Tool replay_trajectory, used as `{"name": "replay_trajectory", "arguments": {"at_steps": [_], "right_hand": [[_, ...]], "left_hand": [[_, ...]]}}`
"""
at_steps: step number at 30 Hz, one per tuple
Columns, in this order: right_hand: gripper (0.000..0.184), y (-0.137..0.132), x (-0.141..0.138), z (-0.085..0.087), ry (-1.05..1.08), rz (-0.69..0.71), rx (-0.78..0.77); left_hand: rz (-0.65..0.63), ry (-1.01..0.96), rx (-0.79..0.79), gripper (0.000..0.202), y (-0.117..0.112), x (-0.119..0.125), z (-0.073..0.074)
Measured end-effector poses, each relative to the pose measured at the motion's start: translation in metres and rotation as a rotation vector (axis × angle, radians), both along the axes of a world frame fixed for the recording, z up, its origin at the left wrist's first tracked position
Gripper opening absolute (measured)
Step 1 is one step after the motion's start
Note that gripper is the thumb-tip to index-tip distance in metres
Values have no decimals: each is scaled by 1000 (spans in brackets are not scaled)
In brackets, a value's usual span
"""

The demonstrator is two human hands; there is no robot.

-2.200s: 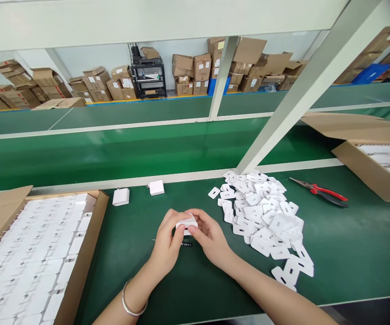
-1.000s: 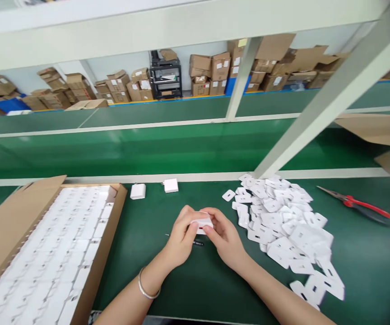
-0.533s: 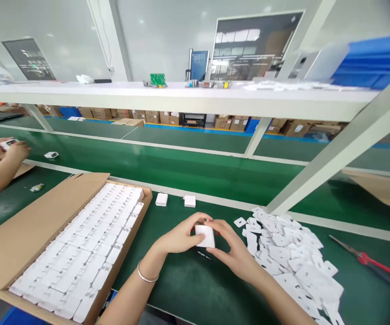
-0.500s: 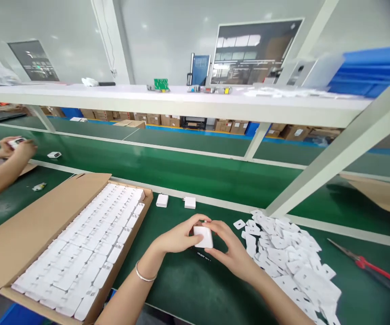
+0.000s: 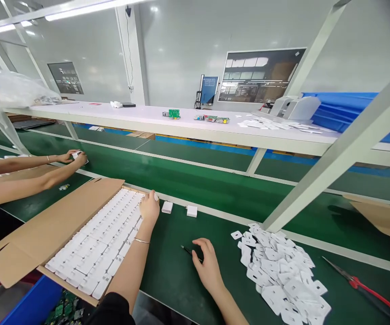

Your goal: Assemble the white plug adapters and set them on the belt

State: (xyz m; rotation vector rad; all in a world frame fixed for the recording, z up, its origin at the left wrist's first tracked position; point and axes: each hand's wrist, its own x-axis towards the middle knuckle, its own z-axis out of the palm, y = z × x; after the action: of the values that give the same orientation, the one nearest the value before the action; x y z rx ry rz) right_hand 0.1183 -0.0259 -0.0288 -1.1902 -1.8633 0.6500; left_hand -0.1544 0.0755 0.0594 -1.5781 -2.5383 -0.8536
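Observation:
My left hand [image 5: 150, 208] is closed at the far right corner of the shallow cardboard box [image 5: 68, 285]. A small part of a white charger housing shows at its fingertips; the rest is hidden by the hand. Rows of white charger housings [image 5: 96, 239] fill the box. My right hand [image 5: 207, 266] is low over the green bench, thumb and fingers curved and apart. Beneath those fingers lies a thin dark pointed tool [image 5: 186, 249], partly covered. Two more white chargers, one [image 5: 167, 207] nearer the box and one with prongs [image 5: 191, 211], lie by the bench's pale rail.
A heap of white flat plates [image 5: 279, 271] lies to the right, with red-handled pliers [image 5: 354, 282] beyond. A slanted white post [image 5: 320, 171] supports the shelf [image 5: 147, 119]. At left, a co-worker's hands [image 5: 76, 157] hold a white piece. A blue bin [image 5: 34, 300] stands below.
My hands have parted. The left has moved left to the box with the white charger housing; the right has let go of it and lowered to the dark tool. The view has shifted.

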Motion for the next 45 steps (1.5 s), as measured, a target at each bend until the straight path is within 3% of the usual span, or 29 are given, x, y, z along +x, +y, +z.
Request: {"name": "replay_trajectory", "arguments": {"at_steps": [8,15,21,27,30,33,36,38,39,40,42,45], "right_hand": [[16,3,9,-22,-43,-58,52],[13,2,8,-25,-76,-45,49],[14,2,10,-26,-71,-31,48],[13,4,10,-27,-53,-29,49],[12,5,12,-30,-51,-33,49],[14,5,15,-31,-41,-55,53],[16,13,10,-24,-78,-87,97],[18,29,-2,-12,-144,-59,139],[20,41,-12,-5,-170,-29,152],[23,55,-25,2,-183,0,160],[30,87,-55,14,-223,55,168],[44,131,-100,23,-306,128,166]], "left_hand": [[34,177,-105,36,6,-5,-33],[-48,280,-231,63,2,-9,-52],[-123,299,-338,62,3,-16,-45],[-161,243,-367,58,8,-16,-19],[-128,202,-304,63,-29,-22,0],[-18,207,-129,57,-114,-44,5],[388,47,432,45,-221,-85,-17],[632,-268,603,37,-280,-119,-42],[724,-527,677,35,-302,-137,-53],[794,-782,774,31,-316,-154,-63],[797,-992,808,24,-326,-185,-76],[693,-1107,816,21,-308,-225,-75]]}}
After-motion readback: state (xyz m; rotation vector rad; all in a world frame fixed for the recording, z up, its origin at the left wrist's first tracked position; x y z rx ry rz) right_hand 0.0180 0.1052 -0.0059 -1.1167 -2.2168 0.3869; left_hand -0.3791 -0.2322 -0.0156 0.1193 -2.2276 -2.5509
